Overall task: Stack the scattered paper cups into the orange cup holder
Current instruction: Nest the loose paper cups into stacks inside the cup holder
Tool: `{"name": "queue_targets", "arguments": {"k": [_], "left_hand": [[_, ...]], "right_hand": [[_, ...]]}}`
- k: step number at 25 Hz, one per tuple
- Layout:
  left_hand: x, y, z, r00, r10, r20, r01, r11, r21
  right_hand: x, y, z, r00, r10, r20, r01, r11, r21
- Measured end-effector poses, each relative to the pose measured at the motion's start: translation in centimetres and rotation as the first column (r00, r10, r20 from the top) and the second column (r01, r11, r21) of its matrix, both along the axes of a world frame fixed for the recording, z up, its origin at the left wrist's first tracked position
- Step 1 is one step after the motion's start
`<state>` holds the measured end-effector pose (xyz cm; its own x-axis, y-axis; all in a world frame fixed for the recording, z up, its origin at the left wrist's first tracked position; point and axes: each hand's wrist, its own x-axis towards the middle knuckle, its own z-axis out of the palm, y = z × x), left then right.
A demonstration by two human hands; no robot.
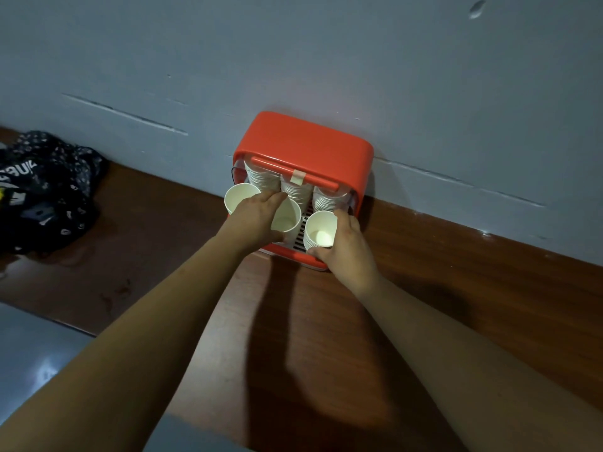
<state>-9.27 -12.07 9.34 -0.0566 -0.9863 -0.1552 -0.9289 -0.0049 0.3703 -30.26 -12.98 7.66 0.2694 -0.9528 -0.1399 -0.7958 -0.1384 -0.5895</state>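
The orange cup holder (303, 141) stands against the grey wall on a brown wooden surface, with three stacks of white paper cups (295, 187) inside it. My left hand (257, 215) grips the middle cup (287, 220) at the holder's front, thumb below and fingers over its far side. Another white cup (239, 197) sits just left of that hand, touching it. My right hand (342, 243) holds a third white cup (321, 230) at the holder's front right, fingers curled round its side.
A dark patterned bag or cloth (42, 190) lies on the wooden surface (456, 272) at the far left. The grey wall (293, 60) rises directly behind the holder. A grey floor (32, 353) shows at the lower left.
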Motion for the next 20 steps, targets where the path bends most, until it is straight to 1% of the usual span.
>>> {"name": "queue_targets", "arguments": {"k": [3,6,8,10,12,13,17,20], "left_hand": [[-0.3,1.1,0.6,1.0,0.017,-0.015,-0.018,0.999,-0.049],[-1.8,3.7,1.8,0.979,0.104,-0.174,-0.134,0.976,-0.171],[-4.4,5.6,2.1,0.957,0.143,-0.251,-0.191,0.965,-0.177],[-8.2,6.9,1.5,0.94,0.158,-0.303,-0.183,0.982,-0.055],[-13.0,7.1,0.3,0.929,0.134,-0.344,-0.112,0.99,0.084],[-15.4,6.8,-0.5,0.935,0.111,-0.338,-0.072,0.989,0.128],[-26.8,4.4,-1.4,0.959,0.024,-0.282,0.037,0.977,0.209],[-36.5,2.2,-0.5,0.963,-0.058,-0.262,0.129,0.957,0.259]], "right_hand": [[-1.2,0.2,0.9,1.0,-0.005,0.003,0.005,1.0,0.014],[-4.7,0.9,1.9,0.999,-0.038,-0.022,0.039,0.999,0.038],[-8.6,2.0,2.3,0.991,-0.094,-0.093,0.1,0.993,0.06],[-13.4,3.2,2.0,0.972,-0.158,-0.176,0.177,0.979,0.097],[-19.1,4.4,1.3,0.95,-0.203,-0.237,0.243,0.958,0.155],[-21.9,5.0,1.0,0.94,-0.224,-0.257,0.274,0.945,0.18],[-34.6,6.4,1.1,0.889,-0.331,-0.316,0.405,0.891,0.207],[-44.2,7.0,1.9,0.864,-0.42,-0.279,0.479,0.855,0.197]]}}
